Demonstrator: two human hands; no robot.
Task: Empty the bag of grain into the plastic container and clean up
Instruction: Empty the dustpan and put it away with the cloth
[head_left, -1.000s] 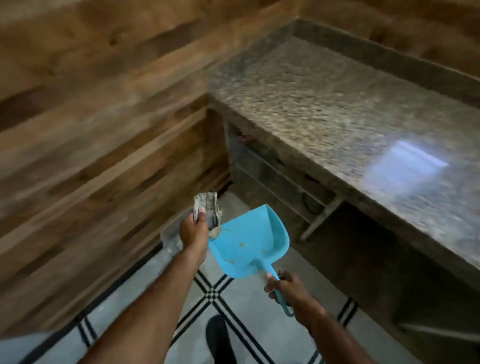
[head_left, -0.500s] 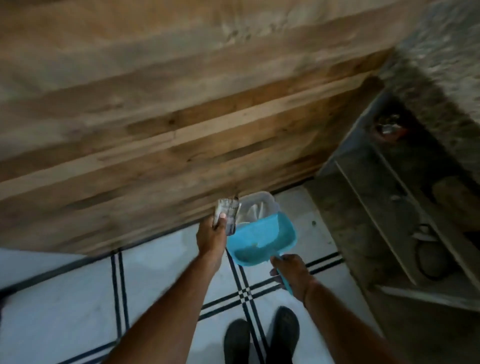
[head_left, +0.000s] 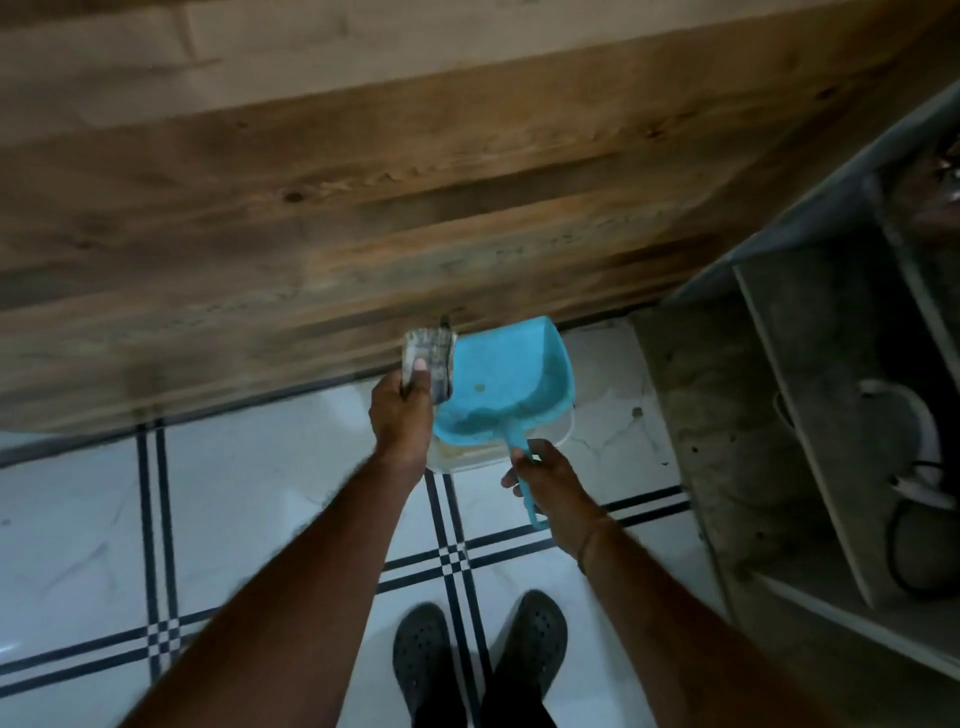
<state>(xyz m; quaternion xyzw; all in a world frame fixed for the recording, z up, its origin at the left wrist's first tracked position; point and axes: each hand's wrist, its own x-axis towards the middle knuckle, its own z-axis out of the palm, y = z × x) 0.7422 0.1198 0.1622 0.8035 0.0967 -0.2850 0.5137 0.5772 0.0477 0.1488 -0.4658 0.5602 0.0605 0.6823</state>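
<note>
Blue dustpan (head_left: 506, 384) is tilted, mouth up toward the wooden wall (head_left: 363, 208), w/ a few tan bits (head_left: 480, 387) and a dusty smear at its rear. R hand (head_left: 550, 488) has a closed grip round the dustpan's handle. It sits above a clear plastic container (head_left: 467, 460) on the tiled floor (head_left: 260, 493); only the container's near edge and a bit of its right rim show, the rest is covered by the pan, so contents can't be read. L hand (head_left: 400, 421) holds a grey patterned thing (head_left: 434, 358) in a thumb-on-top grip, touching the pan's left edge; blur makes it unclear whether it's a folded bag or a brush. Dark shoes (head_left: 421, 660) below, partly cut off. Shelf (head_left: 810, 415) at right is dim, items there hard to make out.
</note>
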